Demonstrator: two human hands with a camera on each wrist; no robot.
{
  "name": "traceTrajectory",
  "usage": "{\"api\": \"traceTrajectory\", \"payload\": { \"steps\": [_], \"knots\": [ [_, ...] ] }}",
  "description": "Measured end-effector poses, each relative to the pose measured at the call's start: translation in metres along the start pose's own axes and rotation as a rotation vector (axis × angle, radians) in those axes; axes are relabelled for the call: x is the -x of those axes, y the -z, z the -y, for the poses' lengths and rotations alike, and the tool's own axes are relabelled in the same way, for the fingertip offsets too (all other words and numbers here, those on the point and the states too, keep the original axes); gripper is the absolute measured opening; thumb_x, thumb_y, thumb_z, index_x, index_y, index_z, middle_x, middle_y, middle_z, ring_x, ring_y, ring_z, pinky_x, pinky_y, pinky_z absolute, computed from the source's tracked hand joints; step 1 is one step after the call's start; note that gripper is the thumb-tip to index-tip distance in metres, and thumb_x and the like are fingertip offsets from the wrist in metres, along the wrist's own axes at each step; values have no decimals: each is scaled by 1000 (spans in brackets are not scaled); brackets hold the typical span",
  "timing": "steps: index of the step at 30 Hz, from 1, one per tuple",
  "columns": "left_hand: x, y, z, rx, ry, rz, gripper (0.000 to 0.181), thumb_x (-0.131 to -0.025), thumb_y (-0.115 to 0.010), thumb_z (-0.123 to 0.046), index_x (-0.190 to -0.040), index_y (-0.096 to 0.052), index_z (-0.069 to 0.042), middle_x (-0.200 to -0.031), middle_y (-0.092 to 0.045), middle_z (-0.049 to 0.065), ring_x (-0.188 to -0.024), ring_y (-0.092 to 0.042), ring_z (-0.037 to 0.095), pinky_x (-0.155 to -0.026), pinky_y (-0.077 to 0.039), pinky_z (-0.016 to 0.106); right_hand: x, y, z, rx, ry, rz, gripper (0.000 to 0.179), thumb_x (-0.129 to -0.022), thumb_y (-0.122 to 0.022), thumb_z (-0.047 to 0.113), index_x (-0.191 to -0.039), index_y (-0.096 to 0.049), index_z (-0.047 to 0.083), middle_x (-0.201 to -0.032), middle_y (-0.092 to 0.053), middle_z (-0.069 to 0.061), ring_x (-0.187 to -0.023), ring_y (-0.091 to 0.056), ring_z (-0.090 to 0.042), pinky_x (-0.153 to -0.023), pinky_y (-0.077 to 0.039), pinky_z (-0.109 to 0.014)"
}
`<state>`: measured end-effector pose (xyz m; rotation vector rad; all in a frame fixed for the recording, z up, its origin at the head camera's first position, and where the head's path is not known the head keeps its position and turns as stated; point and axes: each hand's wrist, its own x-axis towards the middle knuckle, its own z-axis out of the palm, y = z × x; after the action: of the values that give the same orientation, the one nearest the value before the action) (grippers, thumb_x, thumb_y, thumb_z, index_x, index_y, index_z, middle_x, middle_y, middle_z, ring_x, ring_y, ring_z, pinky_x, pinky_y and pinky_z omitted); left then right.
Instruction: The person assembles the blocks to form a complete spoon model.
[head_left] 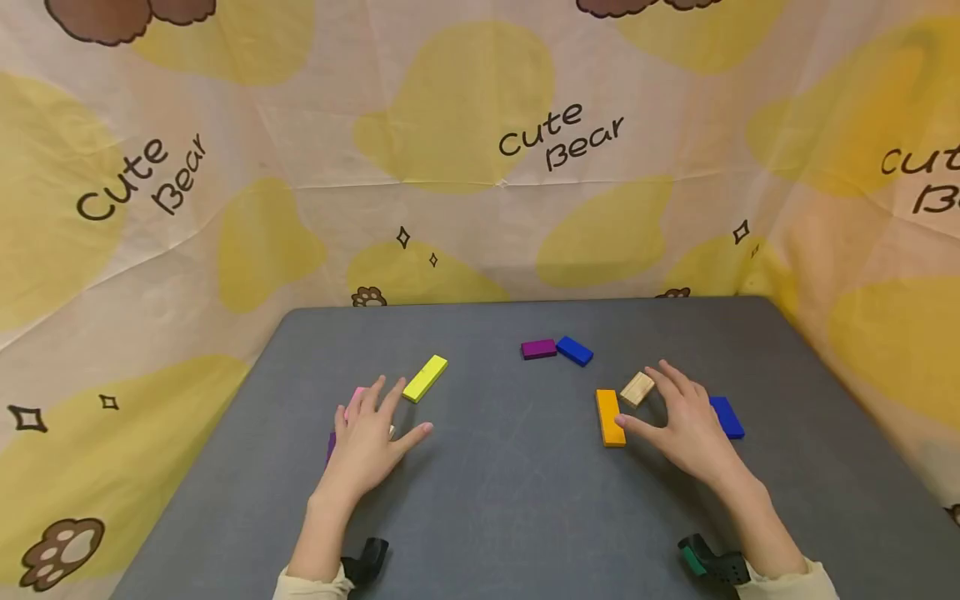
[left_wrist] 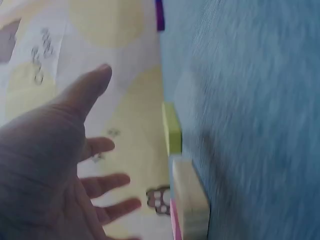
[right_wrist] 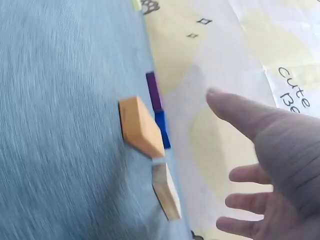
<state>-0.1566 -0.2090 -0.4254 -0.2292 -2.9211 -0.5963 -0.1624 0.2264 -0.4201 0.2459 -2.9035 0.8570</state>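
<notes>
Grey tabletop (head_left: 495,500) bears a yellow rectangular block (head_left: 425,379) near the person's outspread left hand (head_left: 367,440) and an orange rectangular block (head_left: 610,417) near the outspread right hand (head_left: 686,427).

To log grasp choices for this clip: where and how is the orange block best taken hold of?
Probably pinch the orange block across its long sides, toward its near end, coming from above. It lies flat and looks much narrower across than along, and the wood block sits close beside its far end.
</notes>
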Motion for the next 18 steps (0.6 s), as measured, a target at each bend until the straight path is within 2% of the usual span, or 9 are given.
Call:
{"api": "traceTrajectory", "payload": {
  "steps": [3, 5, 8, 11, 14, 18],
  "knots": [
    [3, 8, 14, 100, -21, -27, 87, -82, -72, -59, -148, -44, -9, -148, -39, 21, -135, -29, 46, -103, -19, 67, 1, -4, 6, -94, -14, -48, 81, -85, -76, 46, -143, -44, -2, -147, -35, -26, -126, -35, -49, -95, -34, -66],
    [5, 13, 24, 162, -46, -42, 85, -79, -79, -52, -145, -48, -7, -137, -49, 20, -130, -35, 42, -103, -25, 62, 1, -6, 10, -146, -25, -82, 73, -86, -76, 42, -139, -50, -1, -140, -43, -24, -117, -44, -43, -89, -43, -59],
    [8, 19, 39, 240, -64, -56, 82, -74, -85, -45, -139, -54, -6, -123, -60, 16, -118, -49, 35, -97, -36, 54, 2, -8, 15, -231, -59, -109, 63, -89, -74, 38, -135, -54, 0, -132, -52, -20, -106, -50, -34, -81, -48, -48],
    [11, 23, 50, 296, -39, -43, 81, -72, -87, -45, -138, -57, -9, -114, -64, 11, -107, -57, 29, -88, -43, 48, 2, -10, 20, -312, -134, -98, 60, -90, -72, 40, -133, -56, 1, -129, -56, -18, -109, -51, -32, -83, -49, -45],
    [15, 24, 56, 338, 9, -20, 80, -69, -88, -47, -136, -60, -12, -117, -66, 7, -103, -59, 26, -82, -47, 46, 2, -14, 24, -422, -230, -67, 57, -91, -71, 39, -131, -57, 2, -127, -57, -17, -112, -50, -31, -84, -48, -40],
    [17, 22, 63, 365, 48, -1, 75, -68, -89, -44, -130, -64, -11, -113, -68, 4, -100, -58, 25, -83, -46, 43, 3, -20, 27, -591, -344, -35, 52, -91, -73, 31, -131, -55, 1, -127, -56, -15, -111, -52, -28, -86, -47, -30]
  ]
}}
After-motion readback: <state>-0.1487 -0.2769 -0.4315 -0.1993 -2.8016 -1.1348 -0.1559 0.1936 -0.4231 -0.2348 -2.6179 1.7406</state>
